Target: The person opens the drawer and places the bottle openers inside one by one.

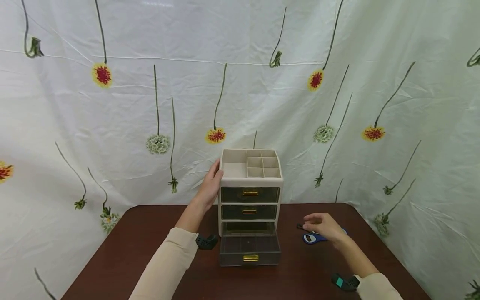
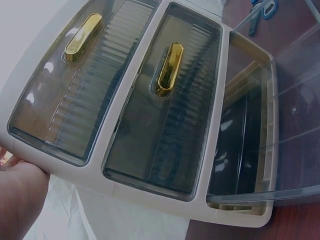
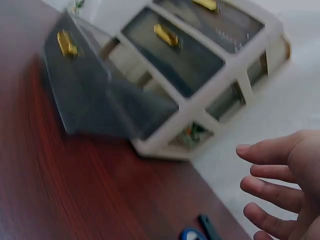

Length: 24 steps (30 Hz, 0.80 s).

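Note:
A cream desktop drawer organizer [image 1: 250, 182] stands on the table, its bottom drawer [image 1: 250, 246] pulled out. That drawer is see-through grey with a gold handle; the two drawers above are closed. My left hand [image 1: 211, 185] rests against the organizer's left side near the top, thumb at the upper front corner. Part of this hand [image 2: 22, 195] is hidden by the organizer in the left wrist view. My right hand [image 1: 325, 227] hovers over blue-handled scissors [image 1: 310, 238] to the right, fingers apart and holding nothing. Beside the scissors lies a slim dark object [image 3: 209, 227], partly covered by the hand in the head view.
The organizer's top has several small compartments [image 1: 262, 162]. A dark red-brown table [image 1: 157, 250] with rounded back corners carries everything. Behind it hangs a white cloth [image 1: 195, 104] printed with flowers. The open drawer juts toward me between both arms.

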Motion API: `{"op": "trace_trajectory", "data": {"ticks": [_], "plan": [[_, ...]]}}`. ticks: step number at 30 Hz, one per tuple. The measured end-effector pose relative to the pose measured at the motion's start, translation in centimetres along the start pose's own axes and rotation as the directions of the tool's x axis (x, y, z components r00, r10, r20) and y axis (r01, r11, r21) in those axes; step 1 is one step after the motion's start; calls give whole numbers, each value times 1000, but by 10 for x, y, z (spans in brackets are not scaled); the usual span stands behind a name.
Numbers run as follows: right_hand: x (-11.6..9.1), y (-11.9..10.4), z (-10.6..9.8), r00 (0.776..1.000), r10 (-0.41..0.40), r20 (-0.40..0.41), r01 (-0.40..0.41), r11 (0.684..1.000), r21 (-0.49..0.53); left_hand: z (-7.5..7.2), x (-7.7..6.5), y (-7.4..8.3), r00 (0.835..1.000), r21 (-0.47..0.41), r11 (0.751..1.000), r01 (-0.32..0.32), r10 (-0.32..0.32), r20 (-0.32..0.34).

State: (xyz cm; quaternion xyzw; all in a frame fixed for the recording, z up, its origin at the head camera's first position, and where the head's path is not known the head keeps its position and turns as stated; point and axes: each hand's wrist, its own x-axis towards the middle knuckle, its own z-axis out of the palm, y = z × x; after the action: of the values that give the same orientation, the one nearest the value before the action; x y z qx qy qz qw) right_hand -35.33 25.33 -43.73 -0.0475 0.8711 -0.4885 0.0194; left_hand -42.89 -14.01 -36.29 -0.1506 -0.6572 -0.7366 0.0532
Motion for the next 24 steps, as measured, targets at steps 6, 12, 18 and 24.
{"op": "trace_trajectory", "data": {"ticks": [6, 12, 18, 24], "plan": [[8, 26, -2, 999, -43, 20, 43, 999, -23, 0, 1, -1, 1000, -3, 1000, -6, 6, -5], [14, 50, 1, 998, -49, 27, 51, 998, -41, -1, 1, -1, 1000, 4, 1000, -19, 19, 7], [16, 65, 7, 998, -66, 24, 68, 994, -84, -1, 0, -1, 1000, 1, 1000, -20, 20, 12], [21, 75, 10, 992, -115, 43, 121, 975, -185, 0, 0, -1, 1000, -7, 1000, -9, 9, 5]]}}
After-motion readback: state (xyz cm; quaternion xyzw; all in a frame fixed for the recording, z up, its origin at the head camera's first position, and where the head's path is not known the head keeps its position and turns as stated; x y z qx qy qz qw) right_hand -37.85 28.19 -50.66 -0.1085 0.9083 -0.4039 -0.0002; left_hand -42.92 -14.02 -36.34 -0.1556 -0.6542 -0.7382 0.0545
